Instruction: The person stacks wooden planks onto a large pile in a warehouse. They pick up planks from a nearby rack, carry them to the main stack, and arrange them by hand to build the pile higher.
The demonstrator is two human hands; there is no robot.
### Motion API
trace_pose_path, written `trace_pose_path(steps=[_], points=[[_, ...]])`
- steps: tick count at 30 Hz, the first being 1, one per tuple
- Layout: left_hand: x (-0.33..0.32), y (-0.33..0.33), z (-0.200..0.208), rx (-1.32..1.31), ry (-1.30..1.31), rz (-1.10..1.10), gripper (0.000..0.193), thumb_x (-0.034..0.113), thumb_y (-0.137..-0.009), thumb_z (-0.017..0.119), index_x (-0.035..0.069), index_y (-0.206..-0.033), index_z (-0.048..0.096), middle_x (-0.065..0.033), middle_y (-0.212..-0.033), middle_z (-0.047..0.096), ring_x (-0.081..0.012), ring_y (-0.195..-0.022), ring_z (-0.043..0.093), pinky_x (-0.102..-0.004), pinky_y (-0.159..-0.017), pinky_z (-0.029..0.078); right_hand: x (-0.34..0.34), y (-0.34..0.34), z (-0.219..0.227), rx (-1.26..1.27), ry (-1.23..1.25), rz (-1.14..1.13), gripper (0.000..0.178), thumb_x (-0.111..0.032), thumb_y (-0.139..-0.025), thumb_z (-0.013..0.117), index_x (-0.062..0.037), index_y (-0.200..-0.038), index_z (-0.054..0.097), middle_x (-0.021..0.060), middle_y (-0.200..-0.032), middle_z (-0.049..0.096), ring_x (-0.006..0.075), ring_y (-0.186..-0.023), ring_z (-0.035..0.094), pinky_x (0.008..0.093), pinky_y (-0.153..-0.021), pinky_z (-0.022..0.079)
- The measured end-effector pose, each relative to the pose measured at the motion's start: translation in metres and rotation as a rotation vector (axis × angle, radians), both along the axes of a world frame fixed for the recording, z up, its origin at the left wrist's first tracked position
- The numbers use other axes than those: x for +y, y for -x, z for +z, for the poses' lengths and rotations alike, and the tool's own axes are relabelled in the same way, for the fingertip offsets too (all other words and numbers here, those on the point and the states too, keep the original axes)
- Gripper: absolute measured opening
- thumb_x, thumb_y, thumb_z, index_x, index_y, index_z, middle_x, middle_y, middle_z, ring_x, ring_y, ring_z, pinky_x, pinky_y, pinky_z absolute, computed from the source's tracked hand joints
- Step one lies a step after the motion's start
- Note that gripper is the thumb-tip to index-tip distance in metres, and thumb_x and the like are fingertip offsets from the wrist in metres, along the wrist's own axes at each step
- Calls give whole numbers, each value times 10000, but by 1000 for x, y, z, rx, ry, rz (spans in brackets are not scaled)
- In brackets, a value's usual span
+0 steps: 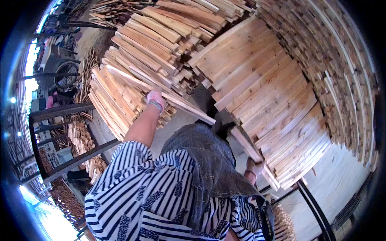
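Note:
My left hand (pixel 156 99), in what looks like a pink glove, is closed around a long narrow wooden slat (pixel 192 110). The slat slants over the end of a pile of loose slats (pixel 120 90) on my left. Lower right, my right hand (pixel 254 166) grips another wooden slat (pixel 245 143) near its lower part. That slat lies along the near edge of a broad layer of boards (pixel 277 108) set side by side. The fingertips of both hands are partly hidden.
More loose slats (pixel 173 26) are heaped at the far side. A tall wall of stacked lumber (pixel 321 52) rises on the right. A dark metal frame (pixel 76 160) stands at left, and dark metal bars (pixel 315 209) are at lower right. Farther left is a wheel (pixel 66 75).

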State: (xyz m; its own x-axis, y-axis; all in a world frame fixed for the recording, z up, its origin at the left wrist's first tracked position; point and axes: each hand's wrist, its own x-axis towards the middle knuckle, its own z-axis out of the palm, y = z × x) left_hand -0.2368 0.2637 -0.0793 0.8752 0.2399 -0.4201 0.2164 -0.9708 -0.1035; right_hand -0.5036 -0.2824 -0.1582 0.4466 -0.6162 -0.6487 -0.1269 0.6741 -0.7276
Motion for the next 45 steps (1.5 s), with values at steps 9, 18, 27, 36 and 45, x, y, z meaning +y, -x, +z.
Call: trace_pose_path(steps=[9, 18, 27, 36, 45], points=[[-29, -25, -87, -427, 931, 1253, 713, 523, -876, 667, -33, -1310, 563, -234, -1247, 612, -346, -1123, 602, -506, -927, 509, -54, 16, 138, 111, -94, -407, 456, -498, -1015, 503, -68, -1101, 624, 65, -952, 628, 251, -889, 614, 455, -871, 540], [-97, -14, 109, -573, 1852, 1079, 506, 181, -931, 688, 2, -1361, 489, -133, -1219, 596, -272, -1050, 618, -415, -958, 535, -50, -127, 215, 34, 502, 196, 372, -97, -881, 735, -58, -1204, 554, 38, -1010, 640, 134, -843, 612, 287, -726, 523], [-262, -49, 287, -622, 2018, 142, 682, 85, -865, 755, 44, -1435, 382, -103, -1276, 560, -196, -1124, 567, -352, -985, 498, 13, -240, 329, -269, 944, 859, 620, -269, -751, 862, -18, -1238, 572, 112, -1087, 660, 186, -988, 625, 328, -858, 520], [-302, -133, 152, 60, 1751, -396, 536, 225, -898, 746, 65, -1362, 530, -99, -1250, 642, -236, -1152, 613, -406, -1022, 495, 34, -299, 179, -338, 1247, 1072, 655, -362, -744, 831, -27, -1241, 568, 221, -1152, 622, 402, -1108, 593, 436, -955, 488], [-379, -241, 233, 319, 1641, -481, 616, 172, -851, 804, 26, -1360, 490, -92, -1228, 652, -182, -1108, 624, -357, -938, 550, -24, -335, 200, -346, 928, 995, 582, -341, -773, 847, -61, -1220, 600, 163, -1124, 668, 343, -1039, 649, 413, -909, 516]])
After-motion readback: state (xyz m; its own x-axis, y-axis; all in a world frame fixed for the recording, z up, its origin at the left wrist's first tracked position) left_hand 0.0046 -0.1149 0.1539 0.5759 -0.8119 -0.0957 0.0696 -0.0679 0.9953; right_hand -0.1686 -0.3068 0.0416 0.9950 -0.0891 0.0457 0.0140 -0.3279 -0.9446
